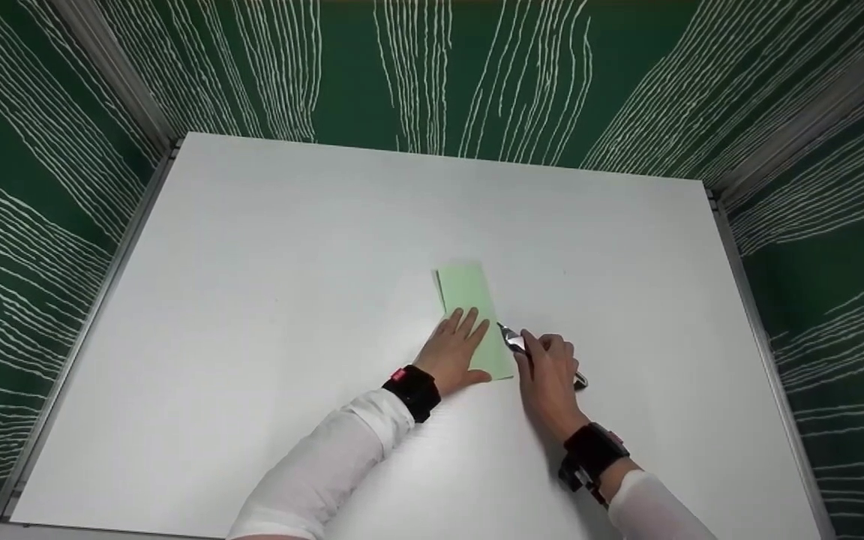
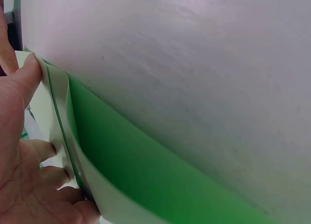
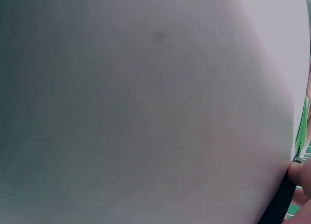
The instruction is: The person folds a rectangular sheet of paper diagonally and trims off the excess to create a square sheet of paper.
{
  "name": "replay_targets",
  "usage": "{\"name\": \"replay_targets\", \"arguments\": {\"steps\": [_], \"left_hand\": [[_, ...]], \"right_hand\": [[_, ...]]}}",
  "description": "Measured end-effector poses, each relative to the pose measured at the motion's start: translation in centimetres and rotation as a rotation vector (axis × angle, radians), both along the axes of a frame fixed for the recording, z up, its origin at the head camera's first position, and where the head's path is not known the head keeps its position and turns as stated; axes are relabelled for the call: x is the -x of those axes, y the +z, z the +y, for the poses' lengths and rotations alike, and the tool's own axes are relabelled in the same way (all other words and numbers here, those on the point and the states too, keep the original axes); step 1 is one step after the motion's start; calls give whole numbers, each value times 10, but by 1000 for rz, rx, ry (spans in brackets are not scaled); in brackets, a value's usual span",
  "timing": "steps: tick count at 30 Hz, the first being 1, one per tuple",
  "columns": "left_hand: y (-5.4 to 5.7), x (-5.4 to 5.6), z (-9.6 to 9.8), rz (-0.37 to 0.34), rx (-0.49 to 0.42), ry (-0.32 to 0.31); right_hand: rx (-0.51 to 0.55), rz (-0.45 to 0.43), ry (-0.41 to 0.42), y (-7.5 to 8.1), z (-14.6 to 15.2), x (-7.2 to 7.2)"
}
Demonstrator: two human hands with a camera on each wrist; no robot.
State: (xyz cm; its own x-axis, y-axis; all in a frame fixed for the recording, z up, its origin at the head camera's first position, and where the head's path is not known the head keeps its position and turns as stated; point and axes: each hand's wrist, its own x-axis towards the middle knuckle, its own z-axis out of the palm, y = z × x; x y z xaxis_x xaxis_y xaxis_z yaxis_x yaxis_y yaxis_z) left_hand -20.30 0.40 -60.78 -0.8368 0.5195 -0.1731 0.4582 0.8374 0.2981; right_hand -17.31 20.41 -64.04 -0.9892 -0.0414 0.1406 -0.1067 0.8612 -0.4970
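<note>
A pale green folded paper (image 1: 465, 285) lies on the white table, its long side running away from the person. My left hand (image 1: 456, 352) presses down on it with fingers spread, the thumb near its front edge. In the left wrist view the paper's layers (image 2: 126, 131) gape apart beside the hand, showing a darker green inside. My right hand (image 1: 550, 375) grips a utility knife (image 1: 513, 341), its tip right at the paper's right edge. The knife's back end sticks out behind the fingers. In the right wrist view, only part of its dark handle (image 3: 278, 204) shows beside the thumb.
A white tabletop (image 1: 312, 240) spreads around the paper on all sides. Green walls with white wavy lines (image 1: 417, 75) stand behind it and to both sides, with grey metal rails (image 1: 94, 315) along the table's sides. Both wrists wear black bands (image 1: 413, 391).
</note>
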Motion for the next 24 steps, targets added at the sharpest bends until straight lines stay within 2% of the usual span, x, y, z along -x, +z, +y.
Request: {"name": "replay_targets", "arguments": {"steps": [7, 12, 18, 24], "left_hand": [[-3, 0, 3, 25, 6, 15], [0, 0, 2, 30, 2, 28], [-1, -1, 1, 36, -11, 22], [-1, -1, 3, 29, 0, 25]], "right_hand": [[-6, 34, 0, 1, -1, 3], [5, 17, -14, 2, -4, 5], [11, 13, -46, 3, -8, 2], [10, 16, -41, 3, -4, -1]]}}
